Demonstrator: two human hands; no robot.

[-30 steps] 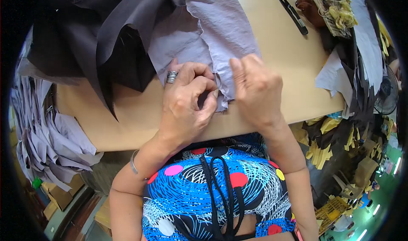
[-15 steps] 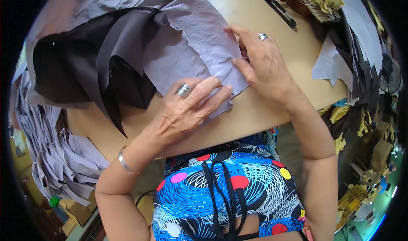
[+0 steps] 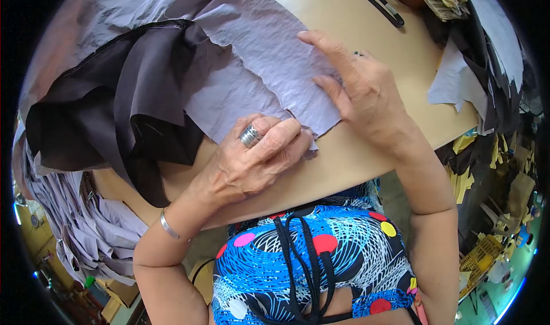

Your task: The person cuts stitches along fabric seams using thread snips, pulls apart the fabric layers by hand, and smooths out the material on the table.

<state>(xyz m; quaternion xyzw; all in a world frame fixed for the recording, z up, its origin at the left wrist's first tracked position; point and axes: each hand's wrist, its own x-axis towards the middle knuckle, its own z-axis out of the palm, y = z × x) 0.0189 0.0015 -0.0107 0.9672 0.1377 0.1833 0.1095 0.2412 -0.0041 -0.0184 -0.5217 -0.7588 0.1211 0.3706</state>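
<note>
A lavender fabric piece (image 3: 275,44) with a frayed edge or seam running down its middle lies over the table's front part. My left hand (image 3: 258,153), wearing a wide silver ring, pinches this fabric near its lower corner with curled fingers. At the fabric's right edge is my right hand (image 3: 366,90), its thumb and index finger spread apart; the other fingers are mostly hidden beneath. Left of the lavender piece, dark brown cloth (image 3: 149,84) lies in loose folds and hangs toward the table's front edge.
A black cutter-like tool (image 3: 378,4) lies at the back of the tan table (image 3: 418,55). Yellow threads (image 3: 447,1) sit beside it. Grey and dark cloth pieces (image 3: 458,84) drape over the right edge. Many lavender strips (image 3: 86,222) hang at the left.
My right hand's index finger and thumb have moved farther apart and the hand sits slightly farther right. My left fingers curl more tightly at the fabric corner. The view has shifted a little.
</note>
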